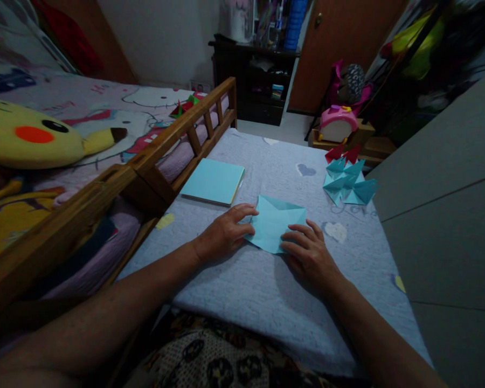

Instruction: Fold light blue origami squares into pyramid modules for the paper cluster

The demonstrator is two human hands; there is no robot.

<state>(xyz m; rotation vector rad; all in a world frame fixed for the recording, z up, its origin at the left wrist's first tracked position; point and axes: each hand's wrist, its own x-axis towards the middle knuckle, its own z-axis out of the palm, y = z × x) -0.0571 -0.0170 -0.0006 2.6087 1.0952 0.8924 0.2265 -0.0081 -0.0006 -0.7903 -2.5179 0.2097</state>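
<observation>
A light-blue sheet of origami paper with crease lines lies on the cloth-covered table in front of me. My left hand pinches its left edge, with the fingertips at the paper's side. On the right side, my right hand holds the lower right part, its fingers lying over the paper and the thumb mostly hidden. A stack of square paper, light blue on top, lies beyond my left hand. Folded blue paper pieces sit at the far right, with red folded paper behind them.
A wooden bed rail runs along the table's left side. Beyond it, a yellow plush toy lies on the bed. A pale cabinet panel borders the right. A dark shelf unit and a pink toy stand farther back.
</observation>
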